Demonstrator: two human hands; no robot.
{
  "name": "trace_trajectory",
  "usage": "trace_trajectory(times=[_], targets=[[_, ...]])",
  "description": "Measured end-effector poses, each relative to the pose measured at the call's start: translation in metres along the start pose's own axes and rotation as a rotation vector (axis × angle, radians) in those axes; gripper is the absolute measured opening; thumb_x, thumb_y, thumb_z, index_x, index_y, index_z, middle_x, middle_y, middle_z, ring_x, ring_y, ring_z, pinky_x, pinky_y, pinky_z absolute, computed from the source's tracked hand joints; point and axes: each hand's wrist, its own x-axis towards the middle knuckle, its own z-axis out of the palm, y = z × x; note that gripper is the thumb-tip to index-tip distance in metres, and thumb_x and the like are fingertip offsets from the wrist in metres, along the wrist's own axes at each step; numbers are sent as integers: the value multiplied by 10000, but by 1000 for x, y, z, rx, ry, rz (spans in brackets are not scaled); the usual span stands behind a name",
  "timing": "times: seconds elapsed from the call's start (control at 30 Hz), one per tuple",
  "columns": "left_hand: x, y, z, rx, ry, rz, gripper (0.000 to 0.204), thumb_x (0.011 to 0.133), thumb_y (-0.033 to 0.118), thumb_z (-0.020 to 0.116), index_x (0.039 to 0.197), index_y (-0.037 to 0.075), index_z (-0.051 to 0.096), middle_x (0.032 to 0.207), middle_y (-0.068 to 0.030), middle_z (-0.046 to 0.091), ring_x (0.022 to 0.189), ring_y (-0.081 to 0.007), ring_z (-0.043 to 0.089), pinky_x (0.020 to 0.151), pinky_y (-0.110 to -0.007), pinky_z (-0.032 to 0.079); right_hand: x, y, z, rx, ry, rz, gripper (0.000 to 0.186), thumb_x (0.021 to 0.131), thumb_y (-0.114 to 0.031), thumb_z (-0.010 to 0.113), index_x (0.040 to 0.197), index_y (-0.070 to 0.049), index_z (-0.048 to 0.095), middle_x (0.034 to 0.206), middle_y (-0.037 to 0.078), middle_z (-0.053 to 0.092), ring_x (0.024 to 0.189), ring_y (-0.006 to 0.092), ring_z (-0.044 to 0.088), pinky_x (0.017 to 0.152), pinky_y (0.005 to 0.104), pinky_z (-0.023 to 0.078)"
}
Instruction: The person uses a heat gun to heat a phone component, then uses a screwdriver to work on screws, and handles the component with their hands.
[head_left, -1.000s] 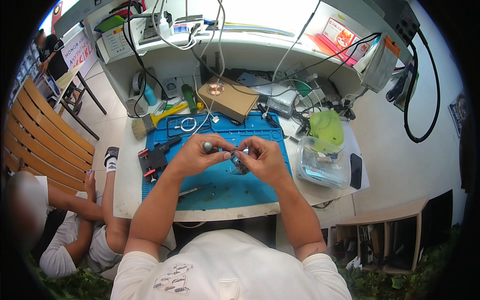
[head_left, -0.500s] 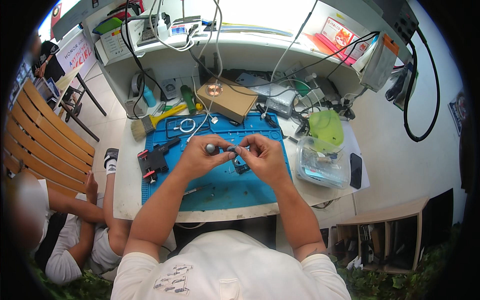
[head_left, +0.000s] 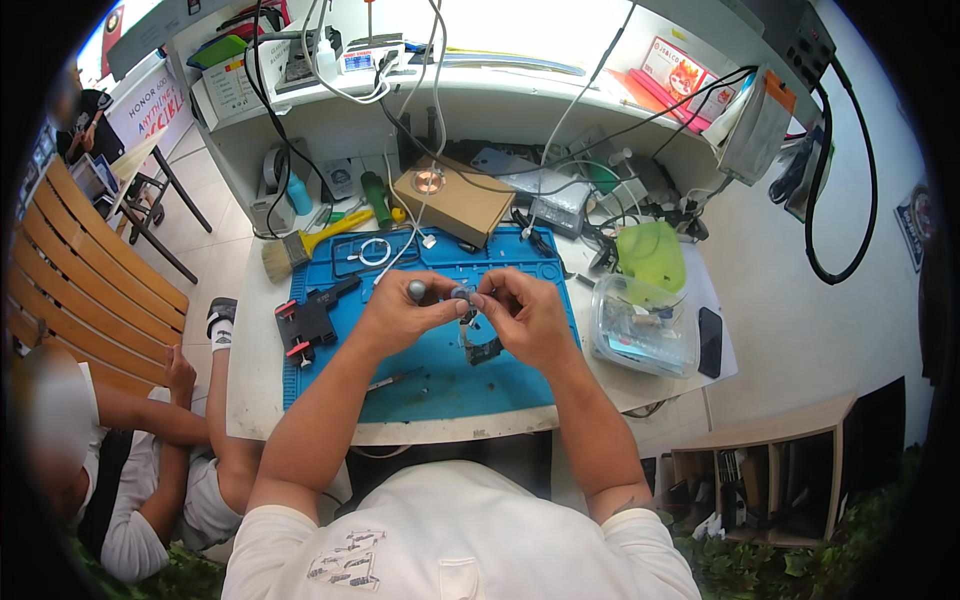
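Over the blue work mat (head_left: 430,385), my left hand (head_left: 395,312) is closed, with a tool with a rounded grey end (head_left: 417,290) sticking out of its curled fingers. Its thumb and fingertips also pinch a small dark round part (head_left: 461,294). From the other side my right hand (head_left: 528,318) grips the same part between thumb and fingers. Below the fingertips hangs a dark, thin piece (head_left: 482,350), which seems joined to that part; the join is too small to make out. A slim pen-like tool (head_left: 392,380) lies on the mat beside my left forearm.
A black clamp holder (head_left: 312,325) lies at the mat's left, near a yellow-handled brush (head_left: 290,255). Behind are a cardboard box (head_left: 460,200) and a white cable (head_left: 400,255). A clear plastic tub (head_left: 645,330) and a phone (head_left: 710,342) lie right. Someone sits at left (head_left: 150,470).
The dark thin piece now hangs lower and shows more fully beneath my fingers. The grey tool end has shifted slightly left and up; both hands keep their hold.
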Motion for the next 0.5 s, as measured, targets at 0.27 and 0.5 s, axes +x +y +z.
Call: trace_trajectory(times=[0.27,0.5], targets=[[0,-2,0,-4,-12,-26,295,969,159,942,1186,-22,857,960,-35,835,863,-56,718,785,-243,611,-3,4,-1,45,-19,-10,114,1032,-56,826,1087,-2,743,827,-15,682,678,25,557,592,235,420],[0,-1,-4,44,-31,-40,281,988,169,927,1186,-13,846,964,-5,814,848,-40,688,760,-222,577,-1,-13,-9,-81,-19,-99,217,939,66,750,1143,-8,760,909,83,707,714,161,706,613,304,532]])
